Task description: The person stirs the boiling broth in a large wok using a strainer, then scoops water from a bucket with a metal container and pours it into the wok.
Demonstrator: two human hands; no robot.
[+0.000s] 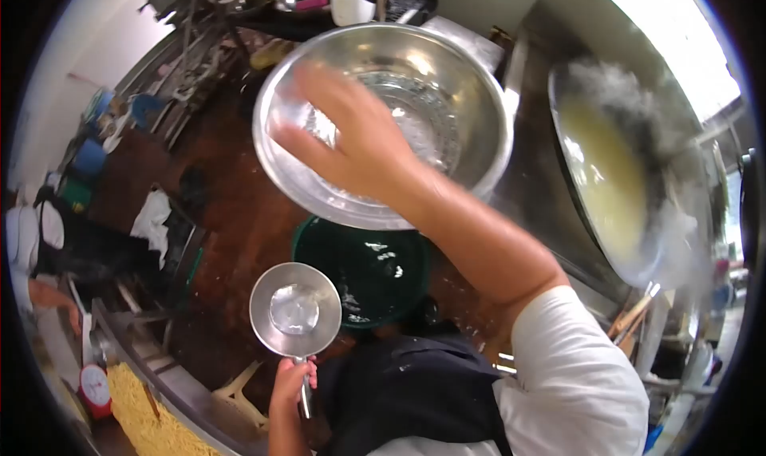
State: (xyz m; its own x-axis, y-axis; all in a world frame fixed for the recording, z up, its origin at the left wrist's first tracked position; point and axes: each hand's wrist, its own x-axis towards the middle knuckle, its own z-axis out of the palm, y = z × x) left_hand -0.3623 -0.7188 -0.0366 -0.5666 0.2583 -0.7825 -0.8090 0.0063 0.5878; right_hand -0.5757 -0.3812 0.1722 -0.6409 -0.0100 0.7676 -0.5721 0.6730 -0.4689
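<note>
My left hand (pixel 293 390) is closed around the handle of a metal dipper (pixel 267 328), whose round bowl faces up with shiny liquid or a glint at its bottom. My right hand (pixel 343 137) is stretched over the left side of a large metal basin (pixel 487 81); the thumb stands apart from the fingers, and motion blurs the tips. Whether those tips touch the basin wall I cannot tell. Inside the basin, clear water appears to lie at the bottom. Below it, a dark green tub (pixel 359 296) holds liquid with bright reflections.
To the right, a big steaming wok (pixel 578 193) holds yellowish liquid. Yellow noodle-like strands (pixel 144 412) fill a metal-edged container at lower left, beside a red scale (pixel 95 388). Another person's arm (pixel 56 296) shows at the left edge. The reddish-brown floor (pixel 231 193) looks wet.
</note>
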